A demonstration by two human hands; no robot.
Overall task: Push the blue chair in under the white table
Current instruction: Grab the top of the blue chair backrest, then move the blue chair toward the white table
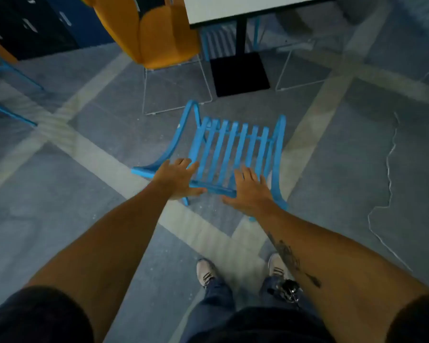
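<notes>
A blue slatted chair [230, 147] stands on the floor in front of me, its back rail nearest to me. The white table [233, 8] with a black pedestal base [240, 75] is beyond it, at the top of the head view; the chair sits outside the tabletop's edge. My left hand [176, 177] lies spread over the left end of the chair's top rail, thumb under it. My right hand [250, 191] is spread flat at the right end of the rail. Both hands have fingers apart and touch or hover at the rail; neither is closed around it.
A yellow chair [159, 33] on a white wire frame stands left of the table base. Another blue slatted chair [218, 43] is under the table's far side. More blue chair legs [8, 70] at the far left. My feet [240, 271] are below on grey tiled floor.
</notes>
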